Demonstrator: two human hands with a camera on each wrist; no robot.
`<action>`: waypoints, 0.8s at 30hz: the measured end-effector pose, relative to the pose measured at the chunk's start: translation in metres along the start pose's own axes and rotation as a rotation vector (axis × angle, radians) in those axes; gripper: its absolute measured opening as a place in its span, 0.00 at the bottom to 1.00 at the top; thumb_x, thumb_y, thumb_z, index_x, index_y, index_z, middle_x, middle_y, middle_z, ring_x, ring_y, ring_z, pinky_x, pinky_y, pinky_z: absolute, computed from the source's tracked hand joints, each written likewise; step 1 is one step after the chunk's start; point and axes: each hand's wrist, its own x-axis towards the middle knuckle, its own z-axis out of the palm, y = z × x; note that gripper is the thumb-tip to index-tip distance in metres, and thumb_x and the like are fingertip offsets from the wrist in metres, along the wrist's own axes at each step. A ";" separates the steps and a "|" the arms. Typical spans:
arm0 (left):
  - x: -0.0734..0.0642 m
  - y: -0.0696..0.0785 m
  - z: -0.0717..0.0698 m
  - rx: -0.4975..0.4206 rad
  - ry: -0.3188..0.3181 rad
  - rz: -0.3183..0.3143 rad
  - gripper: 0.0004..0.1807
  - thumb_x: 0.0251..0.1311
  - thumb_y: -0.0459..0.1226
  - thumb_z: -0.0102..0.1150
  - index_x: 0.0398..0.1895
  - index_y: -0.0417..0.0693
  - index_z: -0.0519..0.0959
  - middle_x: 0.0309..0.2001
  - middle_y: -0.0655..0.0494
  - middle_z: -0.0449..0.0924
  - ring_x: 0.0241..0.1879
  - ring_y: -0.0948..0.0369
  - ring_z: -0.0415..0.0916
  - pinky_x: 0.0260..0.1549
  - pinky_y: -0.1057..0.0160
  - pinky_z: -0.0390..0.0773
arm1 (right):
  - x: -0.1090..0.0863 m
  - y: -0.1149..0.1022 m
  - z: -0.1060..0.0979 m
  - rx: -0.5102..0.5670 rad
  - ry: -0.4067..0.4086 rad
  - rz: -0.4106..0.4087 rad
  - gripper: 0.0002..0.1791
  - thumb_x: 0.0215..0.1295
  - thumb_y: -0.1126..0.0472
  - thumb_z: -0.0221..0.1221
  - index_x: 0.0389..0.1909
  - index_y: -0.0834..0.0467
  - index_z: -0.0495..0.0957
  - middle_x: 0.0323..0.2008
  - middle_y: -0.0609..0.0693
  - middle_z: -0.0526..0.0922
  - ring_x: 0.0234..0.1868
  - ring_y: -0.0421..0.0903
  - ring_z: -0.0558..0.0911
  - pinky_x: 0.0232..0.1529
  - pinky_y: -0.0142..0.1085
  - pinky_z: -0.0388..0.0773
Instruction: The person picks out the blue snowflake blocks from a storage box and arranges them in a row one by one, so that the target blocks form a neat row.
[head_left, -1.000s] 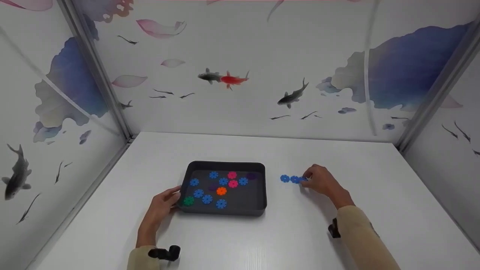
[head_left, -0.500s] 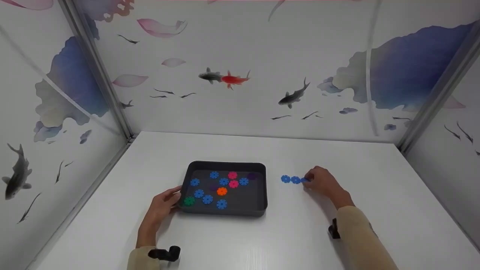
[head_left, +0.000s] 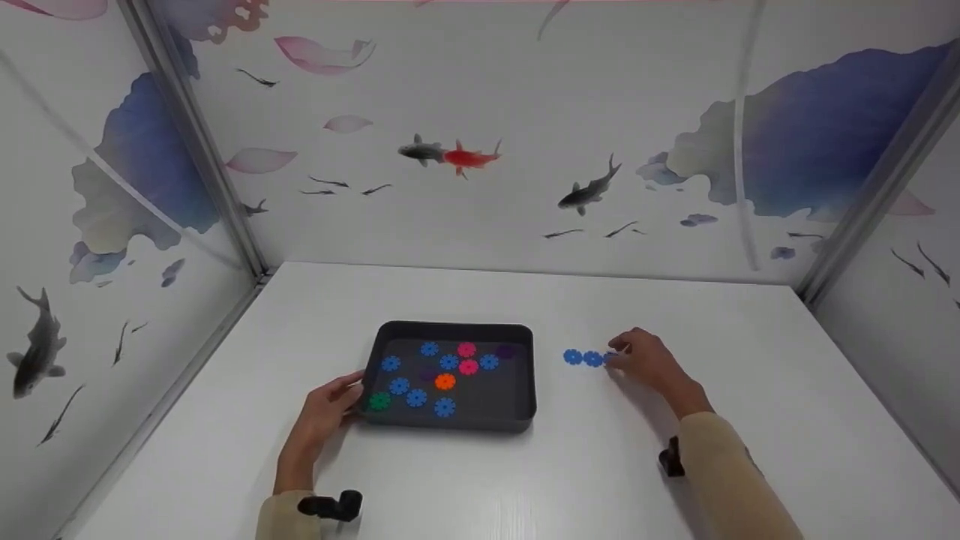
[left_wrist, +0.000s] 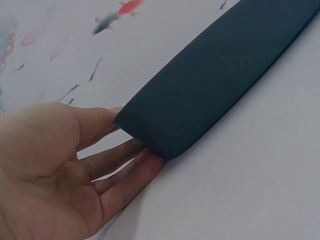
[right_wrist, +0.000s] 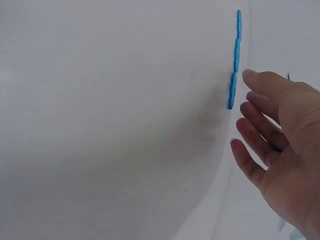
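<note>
My left hand [head_left: 324, 409] grips the left side of a dark grey tray [head_left: 480, 424]; in the left wrist view its fingers meet the tray's wall [left_wrist: 200, 90] from rim to bottom edge. Inside the tray lie loose flower-shaped discs, among them a green disc [head_left: 379, 401], an orange disc [head_left: 445, 382], a pink disc [head_left: 466, 350] and several blue ones. Right of the tray, three blue discs [head_left: 593, 358] form a row on the table. My right hand [right_wrist: 280, 125] is at the row's right end, fingers spread and slightly bent, holding nothing, fingertips just off the discs.
The white table [head_left: 480, 480] is enclosed by white panels [head_left: 495, 217] printed with fish and petals, with metal posts [head_left: 199, 142] at the corners. Black wrist cameras [head_left: 330, 506] are strapped over the beige sleeves [head_left: 731, 472].
The fingers of my right hand have loosened from the rightmost blue disc and spread apart. The row of blue discs stays on the table. My left hand and the tray hold still.
</note>
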 end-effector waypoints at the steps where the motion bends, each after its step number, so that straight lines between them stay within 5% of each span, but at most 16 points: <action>1: 0.000 0.000 0.000 -0.002 -0.002 0.001 0.24 0.76 0.39 0.49 0.72 0.46 0.69 0.71 0.38 0.69 0.64 0.47 0.73 0.65 0.47 0.74 | 0.000 -0.002 0.000 0.011 0.014 -0.008 0.21 0.69 0.58 0.62 0.58 0.64 0.78 0.54 0.62 0.79 0.56 0.58 0.77 0.59 0.52 0.79; 14: 0.002 -0.003 0.000 0.016 0.011 0.013 0.24 0.76 0.39 0.50 0.72 0.46 0.70 0.68 0.38 0.72 0.62 0.49 0.75 0.63 0.50 0.77 | -0.004 -0.069 0.006 0.167 0.176 -0.202 0.18 0.71 0.58 0.61 0.59 0.59 0.79 0.51 0.57 0.82 0.52 0.52 0.80 0.55 0.47 0.82; 24: 0.002 -0.003 0.001 0.012 0.003 -0.004 0.24 0.76 0.39 0.48 0.72 0.48 0.69 0.70 0.40 0.70 0.63 0.50 0.74 0.66 0.48 0.74 | -0.008 -0.124 0.027 0.236 0.116 -0.329 0.17 0.69 0.62 0.62 0.57 0.58 0.80 0.53 0.55 0.83 0.54 0.52 0.80 0.54 0.49 0.81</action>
